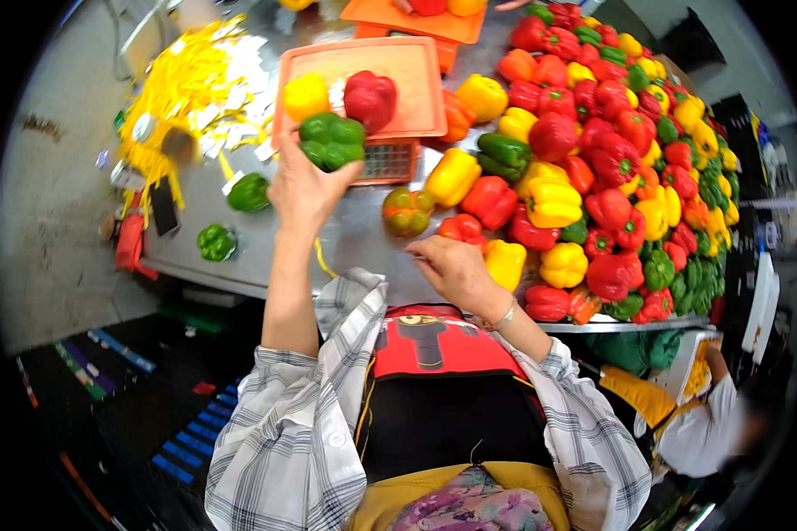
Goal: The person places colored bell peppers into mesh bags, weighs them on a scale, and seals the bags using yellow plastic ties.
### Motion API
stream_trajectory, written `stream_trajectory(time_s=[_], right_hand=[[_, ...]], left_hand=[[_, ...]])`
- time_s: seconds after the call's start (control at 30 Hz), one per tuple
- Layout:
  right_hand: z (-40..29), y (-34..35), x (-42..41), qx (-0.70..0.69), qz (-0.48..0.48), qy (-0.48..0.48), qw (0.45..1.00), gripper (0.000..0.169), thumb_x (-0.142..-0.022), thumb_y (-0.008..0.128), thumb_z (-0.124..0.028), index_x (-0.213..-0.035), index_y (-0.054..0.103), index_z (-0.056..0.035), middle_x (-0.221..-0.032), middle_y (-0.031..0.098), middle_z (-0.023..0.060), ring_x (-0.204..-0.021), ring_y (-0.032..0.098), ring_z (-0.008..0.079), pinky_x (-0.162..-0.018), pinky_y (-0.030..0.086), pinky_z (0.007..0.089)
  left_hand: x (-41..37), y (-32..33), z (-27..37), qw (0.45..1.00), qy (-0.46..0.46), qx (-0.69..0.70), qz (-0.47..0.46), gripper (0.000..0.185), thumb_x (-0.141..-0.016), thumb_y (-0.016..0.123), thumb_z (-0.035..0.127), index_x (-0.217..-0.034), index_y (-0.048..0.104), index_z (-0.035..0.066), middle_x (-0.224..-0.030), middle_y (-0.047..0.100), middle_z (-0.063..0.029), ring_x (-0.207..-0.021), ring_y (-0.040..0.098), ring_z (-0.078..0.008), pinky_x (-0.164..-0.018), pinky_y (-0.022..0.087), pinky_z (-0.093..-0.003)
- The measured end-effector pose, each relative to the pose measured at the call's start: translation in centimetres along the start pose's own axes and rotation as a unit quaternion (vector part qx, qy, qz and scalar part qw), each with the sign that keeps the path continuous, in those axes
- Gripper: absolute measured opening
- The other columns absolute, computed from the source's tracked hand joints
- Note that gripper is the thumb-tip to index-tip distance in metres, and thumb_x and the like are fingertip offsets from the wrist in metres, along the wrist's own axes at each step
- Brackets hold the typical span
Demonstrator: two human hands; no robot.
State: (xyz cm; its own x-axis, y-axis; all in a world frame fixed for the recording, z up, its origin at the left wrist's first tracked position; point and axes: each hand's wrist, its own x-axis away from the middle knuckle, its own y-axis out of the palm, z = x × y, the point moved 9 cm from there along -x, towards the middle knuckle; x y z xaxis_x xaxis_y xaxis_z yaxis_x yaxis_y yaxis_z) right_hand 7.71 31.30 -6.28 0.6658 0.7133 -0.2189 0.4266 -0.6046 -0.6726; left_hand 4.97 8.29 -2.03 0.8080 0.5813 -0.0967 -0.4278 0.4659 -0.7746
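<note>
My left hand [312,186] grips a green bell pepper [332,141] at the near edge of an orange scale's tray [408,60]. On that tray are a yellow bell pepper [306,97] and a red bell pepper [370,101]. The scale's keypad [388,161] shows just below the held pepper. My right hand [461,273] hovers by the table's front edge, with its thumb and forefinger apart and nothing visible between them. Nearest to it are a red pepper [463,229], a yellow pepper [505,263] and a mottled green-orange pepper [408,212].
A large heap of mixed peppers [611,159] covers the right of the metal table [259,255]. Yellow strips [186,86] with white tags pile up at the left, near a dark phone [164,206]. Two green peppers [249,192] lie left. Another orange scale [418,20] stands behind; a person [701,431] is at right.
</note>
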Motion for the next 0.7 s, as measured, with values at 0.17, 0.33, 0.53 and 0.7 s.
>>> stream_trajectory(time_s=[0.17, 0.33, 0.53, 0.7], right_hand=[[1.5, -2.0, 1.8, 0.008, 0.026, 0.061, 0.998, 0.019, -0.082, 0.063, -0.011, -0.101, 0.062, -0.0069, -0.087, 0.064, 0.0125, -0.081, 0.062, 0.0332, -0.067, 0.050, 0.0440], [4.0, -3.1, 3.4, 0.012, 0.042, 0.106, 0.993, 0.019, -0.082, 0.063, -0.012, -0.101, 0.063, -0.0060, -0.089, 0.065, 0.0138, -0.083, 0.063, 0.0332, -0.069, 0.050, 0.0445], [6.6, -8.9, 4.1, 0.087, 0.186, 0.111, 0.972, 0.020, -0.079, 0.066, -0.005, -0.099, 0.065, -0.0054, -0.095, 0.066, 0.0130, -0.090, 0.063, 0.0309, -0.079, 0.051, 0.0381], [8.1, -14.1, 5.8, 0.277, 0.253, 0.147, 0.915, 0.031, -0.078, 0.066, -0.003, -0.109, 0.063, -0.0060, -0.115, 0.057, 0.0149, -0.107, 0.051, 0.0351, -0.092, 0.041, 0.0427]], left_hand=[[-1.9, 1.1, 2.0, 0.985, 0.092, -0.097, 0.105, 0.081, -0.067, 0.080, 0.049, -0.130, 0.046, 0.012, -0.121, 0.051, -0.0173, -0.098, 0.061, -0.0388, -0.079, 0.050, -0.0483], [-2.4, 2.0, 1.3, 0.979, 0.149, 0.034, 0.138, 0.080, -0.072, 0.082, 0.036, -0.136, 0.042, 0.009, -0.124, 0.048, -0.0163, -0.109, 0.055, -0.0339, -0.089, 0.047, -0.0447], [0.7, 1.7, -7.4, 0.919, 0.056, 0.306, 0.243, 0.037, -0.090, 0.067, 0.016, -0.118, 0.051, -0.001, -0.110, 0.057, -0.0095, -0.100, 0.056, -0.0182, -0.086, 0.046, -0.0306], [3.3, 0.0, -15.2, 0.877, -0.076, 0.371, 0.295, 0.018, -0.096, 0.056, 0.014, -0.108, 0.056, 0.000, -0.100, 0.059, -0.0044, -0.089, 0.057, -0.0114, -0.074, 0.048, -0.0253]])
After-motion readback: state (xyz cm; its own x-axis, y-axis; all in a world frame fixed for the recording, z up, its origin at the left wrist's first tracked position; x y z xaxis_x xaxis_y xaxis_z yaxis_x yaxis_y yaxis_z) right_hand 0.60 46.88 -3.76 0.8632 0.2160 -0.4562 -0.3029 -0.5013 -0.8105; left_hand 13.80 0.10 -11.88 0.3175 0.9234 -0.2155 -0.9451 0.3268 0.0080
